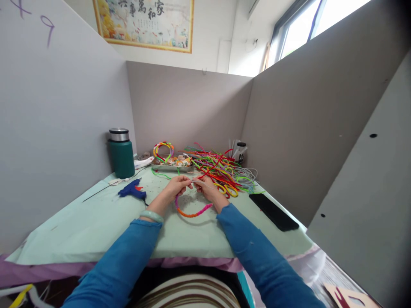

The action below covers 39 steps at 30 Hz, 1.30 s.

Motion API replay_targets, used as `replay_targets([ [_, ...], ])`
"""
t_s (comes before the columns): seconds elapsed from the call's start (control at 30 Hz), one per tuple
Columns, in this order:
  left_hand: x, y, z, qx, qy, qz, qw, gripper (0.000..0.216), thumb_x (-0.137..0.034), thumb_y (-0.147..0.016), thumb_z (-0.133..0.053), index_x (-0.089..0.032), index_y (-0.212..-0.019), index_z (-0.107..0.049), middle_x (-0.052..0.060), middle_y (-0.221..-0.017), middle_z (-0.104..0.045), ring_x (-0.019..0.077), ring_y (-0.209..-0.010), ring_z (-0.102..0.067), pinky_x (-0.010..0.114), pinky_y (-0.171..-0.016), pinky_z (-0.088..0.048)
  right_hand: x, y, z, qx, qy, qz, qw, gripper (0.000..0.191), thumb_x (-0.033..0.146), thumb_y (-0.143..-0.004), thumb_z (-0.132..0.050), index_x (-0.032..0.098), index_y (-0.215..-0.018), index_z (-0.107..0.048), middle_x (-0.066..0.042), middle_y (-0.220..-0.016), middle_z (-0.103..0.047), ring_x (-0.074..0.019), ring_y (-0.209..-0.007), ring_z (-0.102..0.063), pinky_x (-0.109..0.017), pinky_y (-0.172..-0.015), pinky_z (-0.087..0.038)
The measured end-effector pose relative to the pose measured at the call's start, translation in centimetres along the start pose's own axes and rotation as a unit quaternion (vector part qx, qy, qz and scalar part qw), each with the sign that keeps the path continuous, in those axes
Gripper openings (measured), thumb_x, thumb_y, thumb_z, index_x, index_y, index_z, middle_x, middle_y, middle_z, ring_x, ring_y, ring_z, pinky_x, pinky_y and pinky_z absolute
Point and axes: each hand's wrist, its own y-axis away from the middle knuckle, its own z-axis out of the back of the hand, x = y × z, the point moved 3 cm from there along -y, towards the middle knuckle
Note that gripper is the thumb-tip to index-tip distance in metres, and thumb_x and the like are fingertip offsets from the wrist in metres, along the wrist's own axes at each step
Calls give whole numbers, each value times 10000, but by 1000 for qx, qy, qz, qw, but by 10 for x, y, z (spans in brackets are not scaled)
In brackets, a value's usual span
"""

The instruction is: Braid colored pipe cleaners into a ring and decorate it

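A curved band (189, 214) wrapped in fuzzy purple, orange and pink hangs in front of my hands, its pink end free at the right. My left hand (176, 187) is closed, fingertips pinching the band near its purple end. Close beside it, my right hand (207, 188) is also closed in a pinch, the two sets of fingertips almost touching. From the right fingers a red pipe cleaner (214, 167) runs up and to the right. A thin pale strand shows over the right hand; where it ends is hidden.
Behind the hands lie a heap of colourful pipe cleaners (221, 164), yellow-handled scissors (231, 191) and a metal tray (171, 168) with a finished-looking multicoloured ring (163, 152). A blue glue gun (132, 189) and green bottle (122, 156) stand left, a black phone-like slab (274, 212) right. Grey partitions (189, 102) enclose the table.
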Motion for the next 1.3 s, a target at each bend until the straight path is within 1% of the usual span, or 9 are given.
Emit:
replay_targets([
  [0.23, 0, 1, 1, -7, -50, 23, 998, 253, -381, -752, -607, -139, -685, -576, -73, -389, -372, 50, -343, -258, 220, -376, -171, -1, -2, 2, -20, 47, 36, 998, 340, 480, -669, -656, 174, -604, -524, 49, -507, -414, -78, -453, -342, -241, -449, -255],
  [0.4, 13, -6, 6, 39, -53, 13, 998, 310, -442, -748, -600, -141, -673, -591, -71, -369, -332, 54, -337, -240, 226, -388, -154, -4, -4, 5, -36, 52, 10, 998, 354, 505, -689, -641, 175, -628, -526, 36, -534, -448, -85, -455, -371, -241, -449, -274],
  [0.43, 16, -8, 7, 54, -56, 13, 997, 323, -454, -750, -594, -140, -675, -598, -69, -366, -326, 56, -337, -239, 228, -389, -144, -5, -4, 6, -33, 52, 9, 998, 357, 512, -694, -638, 176, -638, -529, 34, -541, -454, -86, -456, -374, -241, -450, -275],
  [0.53, 22, -11, 10, 64, -55, 17, 996, 334, -469, -744, -594, -146, -657, -593, -69, -363, -308, 58, -336, -233, 233, -392, -136, -6, -3, 7, -13, 54, 21, 998, 368, 526, -704, -635, 180, -644, -527, 32, -551, -459, -86, -460, -369, -239, -452, -272],
  [0.77, 14, -4, 5, 81, -63, 38, 994, 342, -456, -732, -609, -149, -599, -540, -73, -367, -292, 49, -342, -215, 239, -397, -130, -1, 0, 4, -6, 40, 13, 999, 367, 511, -670, -681, 170, -660, -543, 31, -582, -465, -86, -491, -382, -229, -451, -279],
  [0.97, 10, -2, 2, 77, -64, 38, 994, 337, -455, -714, -633, -153, -613, -523, -72, -384, -332, 40, -327, -208, 239, -381, -120, 5, 4, 1, 8, 23, -14, 1000, 369, 499, -634, -715, 167, -679, -561, 18, -621, -520, -87, -516, -413, -228, -462, -291],
  [1.07, 14, -5, 3, 60, -61, 38, 996, 314, -435, -703, -647, -150, -657, -524, -44, -471, -467, 28, -327, -224, 231, -368, -122, 6, 6, 0, 12, 18, -17, 1000, 358, 493, -633, -716, 165, -698, -586, 10, -634, -546, -89, -519, -425, -230, -468, -296],
  [1.17, 16, -7, 4, 42, -61, 39, 997, 293, -413, -697, -656, -149, -712, -529, -21, -563, -555, 23, -328, -249, 221, -358, -137, 6, 4, 1, -6, 26, -15, 1000, 358, 490, -627, -716, 159, -724, -618, 2, -646, -567, -89, -526, -433, -227, -474, -309],
  [1.3, 16, -7, 3, 22, -60, 47, 997, 273, -397, -716, -640, -153, -757, -526, -28, -559, -563, 22, -318, -235, 212, -352, -140, 3, 0, 4, -43, 41, 7, 998, 364, 487, -607, -718, 153, -727, -638, 0, -632, -567, -98, -540, -442, -227, -484, -317],
])
